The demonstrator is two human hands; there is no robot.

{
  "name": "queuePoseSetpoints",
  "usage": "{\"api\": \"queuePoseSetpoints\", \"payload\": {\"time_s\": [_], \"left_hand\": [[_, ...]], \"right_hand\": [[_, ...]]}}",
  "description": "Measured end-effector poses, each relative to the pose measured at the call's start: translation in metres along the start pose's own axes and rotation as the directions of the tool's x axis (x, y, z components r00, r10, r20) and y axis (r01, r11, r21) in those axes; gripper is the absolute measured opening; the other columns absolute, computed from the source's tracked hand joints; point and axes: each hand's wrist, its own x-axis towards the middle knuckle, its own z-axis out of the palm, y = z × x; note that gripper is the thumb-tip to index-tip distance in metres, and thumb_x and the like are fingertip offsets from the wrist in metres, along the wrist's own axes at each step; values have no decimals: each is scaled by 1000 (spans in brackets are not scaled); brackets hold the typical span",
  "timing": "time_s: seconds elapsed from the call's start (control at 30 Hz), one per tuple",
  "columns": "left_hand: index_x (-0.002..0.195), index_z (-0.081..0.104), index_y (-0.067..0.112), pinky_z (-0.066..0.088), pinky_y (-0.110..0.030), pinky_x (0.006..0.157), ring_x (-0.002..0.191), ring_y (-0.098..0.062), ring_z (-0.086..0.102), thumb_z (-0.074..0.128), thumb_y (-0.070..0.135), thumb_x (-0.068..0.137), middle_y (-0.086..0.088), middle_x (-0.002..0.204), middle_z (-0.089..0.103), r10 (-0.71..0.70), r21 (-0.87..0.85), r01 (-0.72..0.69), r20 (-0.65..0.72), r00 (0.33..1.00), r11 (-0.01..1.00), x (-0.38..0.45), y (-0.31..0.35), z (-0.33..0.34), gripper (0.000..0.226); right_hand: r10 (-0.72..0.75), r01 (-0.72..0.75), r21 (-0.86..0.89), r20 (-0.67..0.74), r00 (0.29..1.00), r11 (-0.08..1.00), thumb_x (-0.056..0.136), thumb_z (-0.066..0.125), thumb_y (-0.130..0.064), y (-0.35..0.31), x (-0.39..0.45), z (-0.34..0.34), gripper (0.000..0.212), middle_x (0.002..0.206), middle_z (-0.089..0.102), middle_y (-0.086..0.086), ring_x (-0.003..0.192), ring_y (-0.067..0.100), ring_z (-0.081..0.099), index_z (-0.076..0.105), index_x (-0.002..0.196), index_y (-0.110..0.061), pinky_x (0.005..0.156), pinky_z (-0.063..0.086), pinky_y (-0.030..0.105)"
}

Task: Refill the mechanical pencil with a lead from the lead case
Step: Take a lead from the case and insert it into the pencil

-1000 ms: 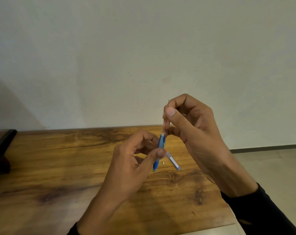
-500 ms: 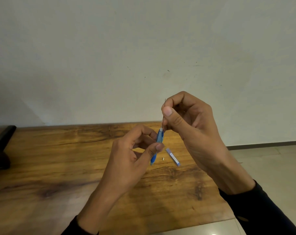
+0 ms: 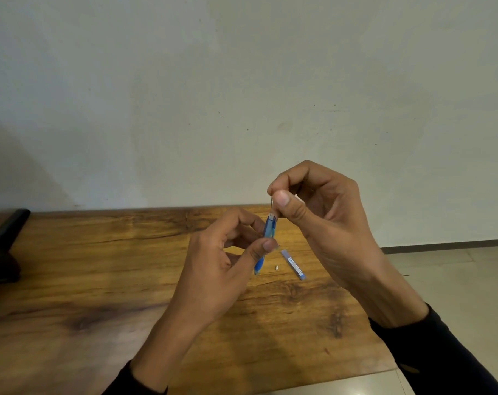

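Observation:
My left hand [image 3: 213,269] holds a blue mechanical pencil [image 3: 268,232] nearly upright above the table, thumb and fingers pinched around its barrel, tip pointing down. My right hand [image 3: 321,218] pinches a thin dark lead [image 3: 270,205] between thumb and forefinger, directly over the pencil's open top end; the lead's lower end meets that opening. The slim blue-grey lead case [image 3: 294,264] lies flat on the wooden table [image 3: 99,280] just right of the pencil tip. A tiny white piece [image 3: 276,267], perhaps the pencil's cap or eraser, lies beside the case.
A dark object [image 3: 2,246] sits at the table's far left edge. A pale wall rises behind the table. The table's right edge drops to a tiled floor [image 3: 455,280]. Black sleeves cover both forearms.
The lead has sunk lower: less of it sticks out above my right fingers, and those fingers sit closer to the pencil's top. Both hands stay in much the same place.

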Motion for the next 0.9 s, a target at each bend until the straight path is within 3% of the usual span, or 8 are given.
{"api": "queuePoseSetpoints", "payload": {"time_s": [0.1,0.4,0.5,0.57,0.63,0.77,0.9], "left_hand": [[97,67,35,59,-20,58,87,-14,80,78,46,88,10,89,81,18,2,-18,-5,1000,1000,1,-1,-1,17],[101,68,37,61,-21,57,91,-11,80,76,47,89,14,94,80,35,-6,-35,-1,999,999,1,-11,1,18],[103,69,32,61,-22,58,92,-13,80,79,38,93,15,97,78,48,-3,-48,5,999,999,1,-17,3,16],[102,69,32,60,-21,58,91,-11,79,79,38,93,16,98,78,36,14,-36,3,999,999,1,-21,4,15],[103,70,29,63,-25,59,90,-9,77,80,35,93,15,99,78,37,34,-37,-3,999,999,2,-26,4,15],[104,69,30,63,-19,66,92,-7,77,81,29,94,15,101,77,64,65,-63,-13,998,996,7,-38,3,16],[104,69,28,61,-16,72,92,-7,77,81,28,95,14,99,77,47,64,-46,-20,999,997,15,-50,2,15]], "right_hand": [[4,-4,1,-10,1000,1000,94,70,-9,3,-1,-1,5,90,70,-2,87,25,62,73,97,-8,77,53,35],[21,-21,-15,-22,1000,1000,98,69,-13,10,-1,-5,7,88,70,-1,80,28,67,73,100,-8,77,57,38],[61,-73,-206,-61,996,976,100,72,-15,22,0,-21,2,88,71,-2,77,20,69,73,98,-13,69,60,31],[117,-144,-512,-84,990,847,100,73,-11,37,0,-40,10,87,71,-6,76,5,66,71,94,-20,67,54,17],[232,-231,-715,-98,968,659,98,74,-11,55,-3,-60,14,86,70,-10,73,1,65,70,92,-22,61,47,9],[465,-293,-855,-70,882,427,94,80,-21,92,-17,-74,13,85,68,-9,76,9,63,69,87,-22,63,47,22],[441,-234,-897,-50,896,374,96,76,-21,116,-25,-63,8,89,69,-6,80,14,64,68,96,-22,65,53,27]]}}
